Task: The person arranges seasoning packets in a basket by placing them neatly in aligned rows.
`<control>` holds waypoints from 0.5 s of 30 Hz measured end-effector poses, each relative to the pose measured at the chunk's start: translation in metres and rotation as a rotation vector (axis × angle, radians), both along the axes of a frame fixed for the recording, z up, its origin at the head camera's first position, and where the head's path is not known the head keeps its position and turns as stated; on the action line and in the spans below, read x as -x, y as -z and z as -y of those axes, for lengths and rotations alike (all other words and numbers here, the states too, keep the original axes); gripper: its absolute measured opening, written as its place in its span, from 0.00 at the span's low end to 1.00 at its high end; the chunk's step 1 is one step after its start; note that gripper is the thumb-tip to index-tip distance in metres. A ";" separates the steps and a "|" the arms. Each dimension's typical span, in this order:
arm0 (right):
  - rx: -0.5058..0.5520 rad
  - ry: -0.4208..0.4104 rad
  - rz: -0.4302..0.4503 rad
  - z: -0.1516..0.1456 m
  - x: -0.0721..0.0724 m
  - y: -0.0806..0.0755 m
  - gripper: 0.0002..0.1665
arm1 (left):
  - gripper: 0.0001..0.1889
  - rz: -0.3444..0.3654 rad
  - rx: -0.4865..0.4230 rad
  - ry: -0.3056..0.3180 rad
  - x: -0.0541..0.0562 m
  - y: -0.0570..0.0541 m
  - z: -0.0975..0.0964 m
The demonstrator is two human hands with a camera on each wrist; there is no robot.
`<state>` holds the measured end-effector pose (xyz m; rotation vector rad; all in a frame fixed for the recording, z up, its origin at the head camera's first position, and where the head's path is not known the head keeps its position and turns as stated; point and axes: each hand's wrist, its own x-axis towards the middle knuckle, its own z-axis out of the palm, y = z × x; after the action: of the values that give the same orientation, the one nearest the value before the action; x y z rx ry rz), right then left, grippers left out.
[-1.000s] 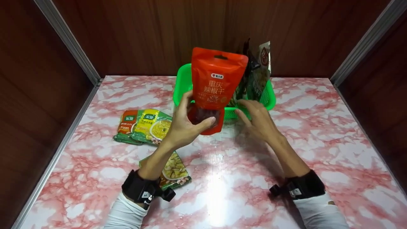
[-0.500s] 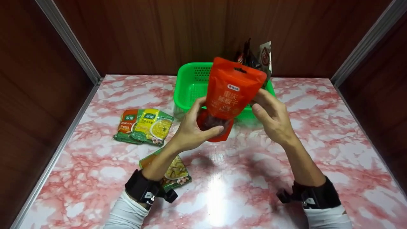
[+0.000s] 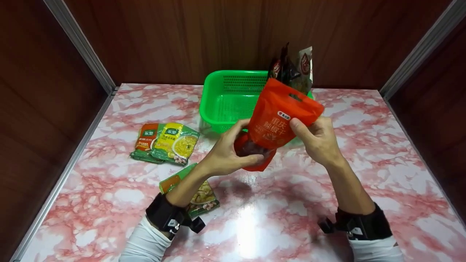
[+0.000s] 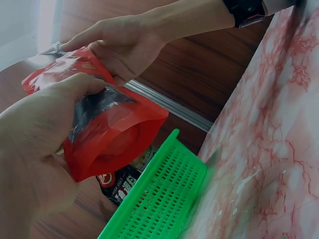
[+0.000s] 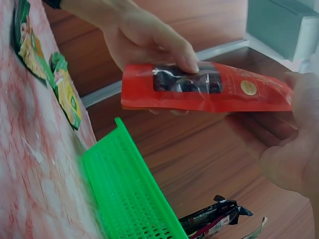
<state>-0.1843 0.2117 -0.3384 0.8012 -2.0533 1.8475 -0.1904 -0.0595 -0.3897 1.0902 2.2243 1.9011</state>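
A red stand-up pouch of dried chili point(image 3: 284, 116) is held tilted above the table, in front of the green basket point(image 3: 214, 123). My left hand point(image 3: 225, 151) grips its lower end, thumb across the dark clear window. The upper right side is pinched by my right hand point(image 3: 320, 142), with its thumb on the printed front and the fingers behind. In the right wrist view the pouch point(image 5: 199, 89) spans the gap between both hands. The left wrist view shows the underside of the pouch point(image 4: 119, 144) and its folded base.
Dark packets point(image 3: 282, 71) and a pale-topped packet point(image 3: 305, 67) stand in the basket's right part. Two overlapping soup packets point(image 3: 174, 142) lie at the left of the table. Another packet point(image 3: 204, 194) lies partly under my left forearm. Wooden panels surround the table.
Both hands have moved to the right, and the pouch has come lower and tilted further right. My right hand, earlier apart from it near the basket, now pinches its upper side.
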 end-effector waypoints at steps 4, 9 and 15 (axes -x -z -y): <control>-0.043 0.062 -0.007 0.001 -0.002 -0.002 0.16 | 0.43 0.000 0.021 0.020 0.001 0.001 0.000; -0.081 0.119 -0.036 0.001 -0.001 -0.001 0.13 | 0.43 -0.001 0.037 0.025 0.002 0.002 0.001; -0.077 0.140 -0.043 0.003 -0.001 -0.001 0.11 | 0.43 -0.001 0.055 0.009 0.002 0.002 0.002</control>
<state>-0.1835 0.2084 -0.3378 0.6910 -2.1074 1.6726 -0.1926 -0.0613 -0.3921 1.0916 2.2531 1.8249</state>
